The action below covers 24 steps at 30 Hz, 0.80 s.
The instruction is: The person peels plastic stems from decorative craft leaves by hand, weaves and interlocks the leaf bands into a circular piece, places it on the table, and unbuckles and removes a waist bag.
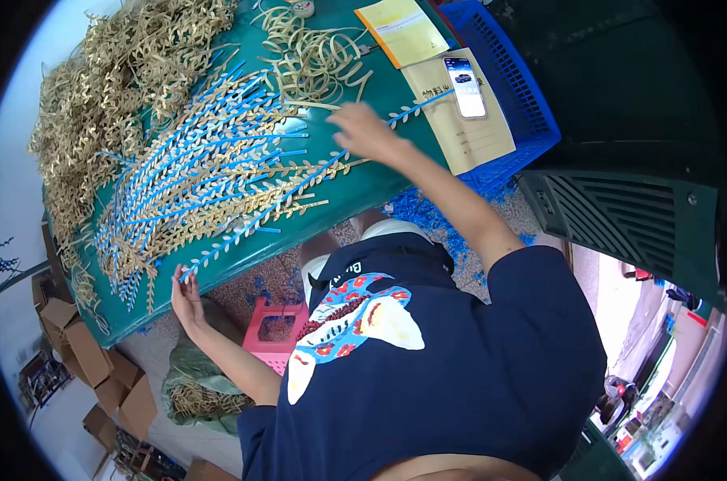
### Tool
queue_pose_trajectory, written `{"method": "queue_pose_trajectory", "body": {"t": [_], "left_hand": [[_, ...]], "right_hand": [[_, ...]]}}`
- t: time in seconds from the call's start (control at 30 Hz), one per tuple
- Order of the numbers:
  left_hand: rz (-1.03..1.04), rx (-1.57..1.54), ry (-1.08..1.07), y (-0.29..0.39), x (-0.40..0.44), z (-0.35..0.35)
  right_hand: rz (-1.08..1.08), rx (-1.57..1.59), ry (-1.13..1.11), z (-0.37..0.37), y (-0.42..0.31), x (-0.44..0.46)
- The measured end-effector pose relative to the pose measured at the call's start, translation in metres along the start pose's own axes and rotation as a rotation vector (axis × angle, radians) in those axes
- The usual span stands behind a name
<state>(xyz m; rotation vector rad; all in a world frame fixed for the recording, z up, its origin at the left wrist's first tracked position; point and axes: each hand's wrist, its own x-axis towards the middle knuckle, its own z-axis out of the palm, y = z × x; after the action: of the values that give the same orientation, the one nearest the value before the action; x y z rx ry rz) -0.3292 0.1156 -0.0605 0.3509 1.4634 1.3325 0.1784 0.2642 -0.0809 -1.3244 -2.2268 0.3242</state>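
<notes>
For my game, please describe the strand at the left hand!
Find the green table, then the left hand at its edge. From there, a blue, leafy strand slants toward the phone. Unlike the bunched strands, it reaches the tan folder.

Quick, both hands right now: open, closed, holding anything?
Left hand: looks closed on the end of the leafy strip.
Right hand: blurred, over the table; open or closed can't be told.

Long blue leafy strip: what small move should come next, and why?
Probably the left hand should draw the blue leafy strip gently leftward: that hand is at its lower end, while its upper end lies over the tan envelope, close to the phone.
</notes>
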Motion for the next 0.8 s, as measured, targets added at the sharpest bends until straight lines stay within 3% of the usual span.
{"method": "queue_pose_trajectory", "body": {"t": [0.07,0.13,0.27,0.4,0.53,0.8], "left_hand": [[0.045,0.079,0.054,-0.012,-0.027,0.004],[0.077,0.228,0.156,-0.017,-0.048,0.012],[0.056,0.316,0.335,-0.018,-0.08,0.021],[0.069,-0.011,0.17,-0.017,-0.116,0.052],[0.047,-0.176,-0.023,-0.019,-0.134,0.068],[0.197,-0.17,-0.02,-0.019,-0.153,0.083]], "right_hand": [[-0.001,0.285,-0.112,0.03,-0.045,0.004],[0.06,0.4,-0.435,0.05,-0.103,0.006],[-0.136,0.72,-0.407,0.068,-0.204,-0.006],[-0.227,0.867,-0.137,0.06,-0.271,-0.004],[-0.25,0.848,-0.017,0.052,-0.292,0.005],[-0.203,0.78,0.035,0.049,-0.302,-0.013]]}}
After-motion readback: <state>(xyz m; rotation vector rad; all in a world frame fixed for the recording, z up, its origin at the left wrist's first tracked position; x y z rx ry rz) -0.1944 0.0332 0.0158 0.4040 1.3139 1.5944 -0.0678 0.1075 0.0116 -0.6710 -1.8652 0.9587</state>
